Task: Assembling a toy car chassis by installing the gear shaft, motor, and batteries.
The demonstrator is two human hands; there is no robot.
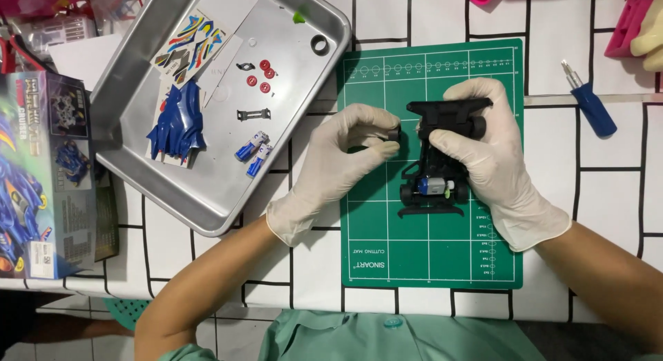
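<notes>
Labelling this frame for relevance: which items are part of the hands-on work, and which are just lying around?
In hand:
- left gloved hand pinching a small black wheel
- right gloved hand steadying the black plastic toy car chassis
- green cutting mat under them

Lying about:
- blue-handled screwdriver
- metal tray holding the blue car body shell, sticker sheet, red round parts
- printed kit box

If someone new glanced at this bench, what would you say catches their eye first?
Most likely the two gloved hands over the green cutting mat at centre: the right hand grips a black toy car chassis, while the left hand pinches a small black wheel beside it. Next, the metal tray at upper left, holding a blue car body, a sticker sheet and small red parts.
</notes>
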